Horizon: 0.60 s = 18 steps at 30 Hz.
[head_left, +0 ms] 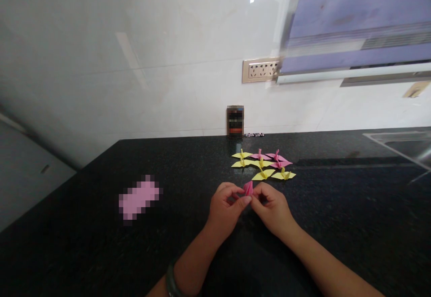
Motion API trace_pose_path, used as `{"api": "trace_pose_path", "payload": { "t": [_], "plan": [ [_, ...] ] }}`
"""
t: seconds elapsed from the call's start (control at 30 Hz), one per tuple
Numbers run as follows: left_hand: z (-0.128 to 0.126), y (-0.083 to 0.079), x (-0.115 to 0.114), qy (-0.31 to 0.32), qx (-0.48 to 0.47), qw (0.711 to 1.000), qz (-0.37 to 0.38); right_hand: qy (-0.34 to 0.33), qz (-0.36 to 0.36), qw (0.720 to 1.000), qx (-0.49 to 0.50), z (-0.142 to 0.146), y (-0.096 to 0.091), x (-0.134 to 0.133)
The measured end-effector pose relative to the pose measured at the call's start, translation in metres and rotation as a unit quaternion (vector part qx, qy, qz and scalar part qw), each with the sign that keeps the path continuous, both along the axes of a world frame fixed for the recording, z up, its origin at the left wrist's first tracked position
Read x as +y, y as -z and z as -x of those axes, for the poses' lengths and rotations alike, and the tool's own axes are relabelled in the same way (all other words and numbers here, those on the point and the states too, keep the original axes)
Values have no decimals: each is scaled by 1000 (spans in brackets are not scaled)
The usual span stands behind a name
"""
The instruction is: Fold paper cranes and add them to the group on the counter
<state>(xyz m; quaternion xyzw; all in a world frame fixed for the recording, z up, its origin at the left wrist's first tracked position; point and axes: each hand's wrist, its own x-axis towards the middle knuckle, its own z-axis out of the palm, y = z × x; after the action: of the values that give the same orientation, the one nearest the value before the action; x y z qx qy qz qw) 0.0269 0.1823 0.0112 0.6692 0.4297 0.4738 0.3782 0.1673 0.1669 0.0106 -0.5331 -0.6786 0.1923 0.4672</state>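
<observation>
Between my two hands, over the dark counter, is a small piece of folded pink paper, narrow and standing upright. My left hand pinches it from the left with thumb and fingers. From the right, my right hand grips its other edge with thumb and forefinger. Just beyond my fingers stand several folded paper cranes in close rows, yellow ones such as the near yellow crane and pink ones such as the pink crane. A bangle circles my left wrist.
A pixelated pink item lies on the black counter at left. A dark upright item, also blurred, leans by the wall beside a small patterned strip. Wall sockets sit above; a glass-like edged panel is at right.
</observation>
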Motion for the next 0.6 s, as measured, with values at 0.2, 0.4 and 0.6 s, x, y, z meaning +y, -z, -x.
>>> {"api": "trace_pose_path", "payload": {
  "t": [0.2,0.4,0.6],
  "plan": [
    [4,-5,1,17,92,994,-53,-57,-40,996,-54,-3,-3,1],
    [8,-9,3,23,205,962,-177,-95,-68,986,-118,-9,-4,2],
    [10,-7,3,13,181,959,-217,-86,-93,982,-136,-12,-5,3]
  ]
}}
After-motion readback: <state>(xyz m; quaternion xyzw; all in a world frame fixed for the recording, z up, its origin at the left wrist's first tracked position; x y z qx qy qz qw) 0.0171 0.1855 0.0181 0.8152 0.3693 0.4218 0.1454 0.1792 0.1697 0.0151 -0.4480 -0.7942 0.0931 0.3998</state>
